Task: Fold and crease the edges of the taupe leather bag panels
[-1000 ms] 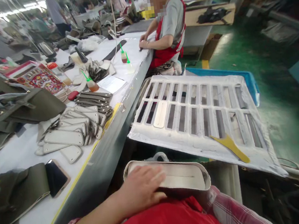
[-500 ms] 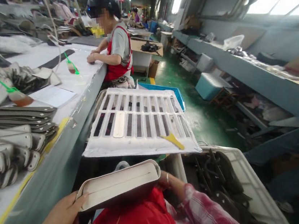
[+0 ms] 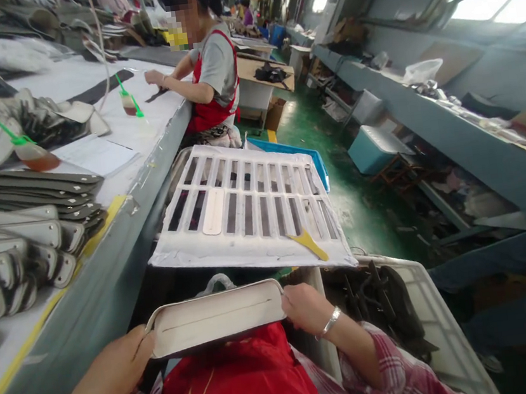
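A cream, shallow bag piece (image 3: 215, 318) with a raised rim and a long slit along its middle lies across my lap, over the red apron (image 3: 247, 378). My left hand (image 3: 131, 354) pinches its left end. At its right end, my right hand (image 3: 305, 307) grips the rim with curled fingers. Just beyond stands a white slatted rack (image 3: 245, 250), with a small cream strip (image 3: 214, 212) and a yellow scraper (image 3: 309, 244) on it.
On the left table (image 3: 103, 261) are stacked strap pieces (image 3: 6, 254) and glue bottles (image 3: 35, 154). A co-worker (image 3: 214, 75) sits at its far side. A white crate (image 3: 448, 302) of dark pieces is at my right, and a blue bin (image 3: 321, 167) behind the rack.
My right hand has come up into view at the piece's right end. The piece now shows more of its slit face. The co-worker's hands have moved apart over a dark strip.
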Available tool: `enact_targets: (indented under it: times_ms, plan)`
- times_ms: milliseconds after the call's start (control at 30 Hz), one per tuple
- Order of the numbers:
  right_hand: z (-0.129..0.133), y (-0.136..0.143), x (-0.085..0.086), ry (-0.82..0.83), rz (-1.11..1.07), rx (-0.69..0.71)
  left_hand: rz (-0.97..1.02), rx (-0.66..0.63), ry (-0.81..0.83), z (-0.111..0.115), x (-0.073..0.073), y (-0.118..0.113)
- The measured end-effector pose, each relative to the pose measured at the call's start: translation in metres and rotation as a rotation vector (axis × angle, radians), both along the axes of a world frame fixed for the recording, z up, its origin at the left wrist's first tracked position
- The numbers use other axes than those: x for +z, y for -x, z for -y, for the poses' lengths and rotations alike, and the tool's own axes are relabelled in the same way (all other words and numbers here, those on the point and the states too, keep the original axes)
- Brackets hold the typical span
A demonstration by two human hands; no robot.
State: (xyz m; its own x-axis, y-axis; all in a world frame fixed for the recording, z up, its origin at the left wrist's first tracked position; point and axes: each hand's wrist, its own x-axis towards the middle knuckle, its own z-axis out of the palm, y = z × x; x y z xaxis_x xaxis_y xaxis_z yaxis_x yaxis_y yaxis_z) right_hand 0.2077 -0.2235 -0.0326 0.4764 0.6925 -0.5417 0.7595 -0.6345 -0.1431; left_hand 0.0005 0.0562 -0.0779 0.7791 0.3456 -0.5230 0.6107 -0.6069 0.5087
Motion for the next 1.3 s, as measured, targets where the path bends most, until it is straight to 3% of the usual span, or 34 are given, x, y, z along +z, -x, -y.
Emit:
enact_targets:
  times_ms: [100, 167, 267, 367, 467, 533, 633, 733, 833, 1000, 1133, 1300]
  plan:
    - [0.002, -0.003, -0.004, -0.026, -0.168, -0.104, -0.043, -0.119, -0.136, 0.0, 0.011, -0.011]
    - [0.002, -0.006, -0.007, -0.061, -0.291, -0.253, -0.035, -0.13, -0.196, 0.002, 0.017, -0.015]
    - [0.002, -0.011, -0.013, -0.115, -0.397, -0.402, 0.011, -0.088, -0.159, 0.003, 0.019, -0.016]
    - [0.002, -0.014, -0.014, -0.161, -0.458, -0.497, 0.025, 0.083, 0.098, 0.002, 0.018, -0.012]
    - [0.001, -0.014, -0.012, -0.161, -0.484, -0.51, 0.039, 0.275, 0.478, 0.0, 0.02, -0.008]
    - [0.002, -0.014, -0.013, -0.152, -0.473, -0.501, 0.066, 0.339, 0.607, -0.001, 0.022, -0.007]
    - [0.006, -0.014, -0.019, -0.173, -0.36, -0.397, 0.092, 0.26, 0.444, 0.001, 0.024, -0.008]
    - [0.012, -0.014, -0.025, -0.264, -0.115, -0.094, 0.093, 0.112, 0.137, 0.003, 0.022, -0.01]
    - [0.015, -0.012, -0.026, -0.315, 0.117, 0.18, 0.068, 0.07, 0.077, 0.004, 0.019, -0.013]
    - [0.013, -0.012, -0.022, -0.284, 0.279, 0.388, 0.047, 0.135, 0.238, 0.002, 0.017, -0.016]
    - [0.013, -0.015, -0.022, -0.342, 0.334, 0.457, 0.017, 0.168, 0.375, -0.002, 0.016, -0.014]
    - [0.014, -0.018, -0.022, -0.384, 0.293, 0.463, 0.066, 0.274, 0.803, -0.012, 0.01, -0.004]
